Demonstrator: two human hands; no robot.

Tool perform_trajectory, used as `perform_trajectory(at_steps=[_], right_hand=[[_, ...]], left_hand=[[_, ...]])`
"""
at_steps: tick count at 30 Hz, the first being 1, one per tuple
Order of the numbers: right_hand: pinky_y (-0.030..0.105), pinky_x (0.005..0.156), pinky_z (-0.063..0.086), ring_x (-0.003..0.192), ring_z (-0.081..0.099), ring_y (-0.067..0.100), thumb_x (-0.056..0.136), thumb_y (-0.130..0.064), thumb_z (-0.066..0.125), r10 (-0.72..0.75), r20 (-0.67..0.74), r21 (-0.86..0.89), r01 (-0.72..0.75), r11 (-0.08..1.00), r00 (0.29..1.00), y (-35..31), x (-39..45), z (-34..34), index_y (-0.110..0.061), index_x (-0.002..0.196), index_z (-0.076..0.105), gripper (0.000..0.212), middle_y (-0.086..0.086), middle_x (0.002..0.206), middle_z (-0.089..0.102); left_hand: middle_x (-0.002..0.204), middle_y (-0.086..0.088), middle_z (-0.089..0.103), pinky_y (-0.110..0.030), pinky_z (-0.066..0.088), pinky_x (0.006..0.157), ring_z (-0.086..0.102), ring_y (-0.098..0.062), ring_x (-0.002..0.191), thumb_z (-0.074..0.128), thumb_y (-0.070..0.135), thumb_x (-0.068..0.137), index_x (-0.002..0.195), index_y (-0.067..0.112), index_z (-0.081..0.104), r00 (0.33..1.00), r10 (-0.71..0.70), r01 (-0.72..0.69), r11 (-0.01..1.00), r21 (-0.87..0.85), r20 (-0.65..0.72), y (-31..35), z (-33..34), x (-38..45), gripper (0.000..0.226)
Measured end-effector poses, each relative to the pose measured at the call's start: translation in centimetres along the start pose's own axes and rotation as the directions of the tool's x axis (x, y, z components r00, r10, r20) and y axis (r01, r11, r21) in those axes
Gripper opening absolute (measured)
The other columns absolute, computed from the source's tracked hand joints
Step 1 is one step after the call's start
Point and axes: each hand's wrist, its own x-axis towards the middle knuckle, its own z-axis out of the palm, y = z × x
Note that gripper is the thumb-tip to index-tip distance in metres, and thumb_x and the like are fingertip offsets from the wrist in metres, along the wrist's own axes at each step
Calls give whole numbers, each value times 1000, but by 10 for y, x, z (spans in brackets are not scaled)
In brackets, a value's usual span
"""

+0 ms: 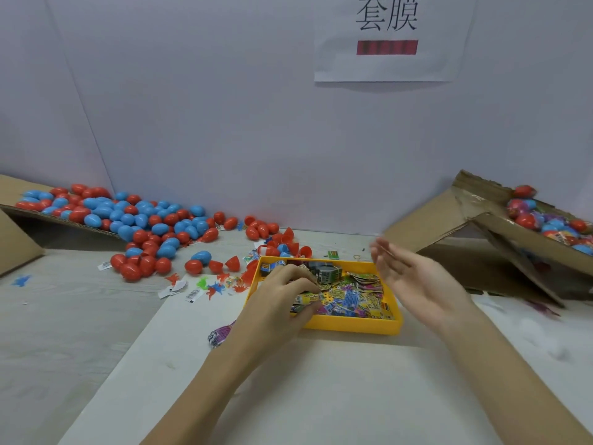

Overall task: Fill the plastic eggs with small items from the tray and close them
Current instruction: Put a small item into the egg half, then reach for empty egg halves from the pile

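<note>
Honestly, those little packets (pixel 345 298) in the yellow tray (pixel 353 326) look light, crinkly and slippery, so they're best pinched by an edge. One packet (pixel 309 297) is already pinched in the left hand (pixel 282 293) at the tray's left edge. The right hand (pixel 414 279) is held open and empty above the tray's right edge. Red and blue eggs (pixel 134 226) are piled toward the table's far left corner

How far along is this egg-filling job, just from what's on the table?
Done: wrapped eggs sit in the cardboard box at right. In hand: the left hand pinches a small packet over the yellow tray; the right hand hovers open, holding nothing. Left: a big pile of red and blue eggs, plus some open halves.
</note>
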Motion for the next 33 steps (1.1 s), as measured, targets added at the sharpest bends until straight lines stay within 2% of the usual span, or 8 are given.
perform_trajectory(at_steps=[5, 8, 14, 19, 22, 24, 30, 33], right_hand=[[24, 70, 60, 90, 76, 19, 101, -5, 55, 45, 81, -154, -32, 988, 996, 43, 2, 0, 2, 108, 76, 24, 16, 104, 75], [25, 70, 60, 89, 75, 18, 101, -5, 54, 32, 87, -140, -20, 990, 996, 44, 4, -4, 0, 107, 78, 26, 17, 104, 75], [25, 67, 61, 80, 74, 17, 103, -4, 52, 27, 49, -97, -22, 995, 998, 45, 5, -5, 3, 112, 74, 25, 15, 96, 75], [25, 63, 61, 74, 72, 16, 102, -3, 52, 29, 40, -89, -25, 996, 999, 46, 7, -4, 4, 108, 74, 24, 15, 90, 74], [25, 61, 60, 71, 71, 16, 102, -2, 51, 27, 48, -88, -23, 996, 998, 47, 9, -6, 4, 107, 73, 23, 14, 87, 73], [25, 61, 60, 69, 71, 16, 102, -2, 51, 30, 48, -67, -27, 997, 998, 47, 10, -6, 5, 107, 73, 24, 14, 86, 73], [26, 61, 60, 69, 71, 17, 101, -1, 53, 25, 25, -78, -23, 997, 999, 48, 9, -5, 3, 99, 78, 26, 16, 88, 73], [26, 60, 60, 70, 71, 17, 102, -1, 53, 19, 15, -85, -18, 996, 1000, 47, 8, -4, 3, 100, 78, 26, 16, 88, 73]], left_hand=[[121, 3, 62, -27, 47, 98, 52, -12, 117, 74, 38, 92, 120, 16, 73, 994, -105, 105, 994, 40, 0, -2, -4, -2, 35], [124, 6, 58, -23, 41, 94, 47, -8, 118, 65, 47, 96, 121, 23, 70, 946, -321, 322, 946, 21, -53, -16, -6, 11, 35], [137, -16, 55, -46, 44, 104, 48, -31, 129, 51, 42, 104, 122, 10, 66, 817, -573, 560, 761, 329, -66, -99, -22, 83, 40], [137, -19, 48, -52, 50, 99, 55, -43, 118, 44, 30, 106, 126, 18, 67, 751, -657, 576, 608, 546, -61, -176, -37, 100, 33], [138, -22, 48, -51, 46, 104, 54, -37, 121, 46, 28, 106, 120, 8, 69, 737, -676, 560, 622, 547, 15, -203, -32, 95, 33], [139, -24, 45, -49, 44, 106, 55, -38, 118, 50, 25, 106, 116, 1, 68, 748, -663, 564, 629, 535, -9, -211, -26, 92, 32], [145, -24, 38, -48, 43, 108, 50, -37, 124, 49, 26, 106, 120, 6, 67, 719, -695, 568, 601, 562, 16, -211, -29, 92, 30], [143, -22, 36, -46, 44, 106, 53, -36, 116, 45, 17, 106, 118, 3, 66, 738, -674, 555, 617, 558, 10, -207, -29, 90, 29]])
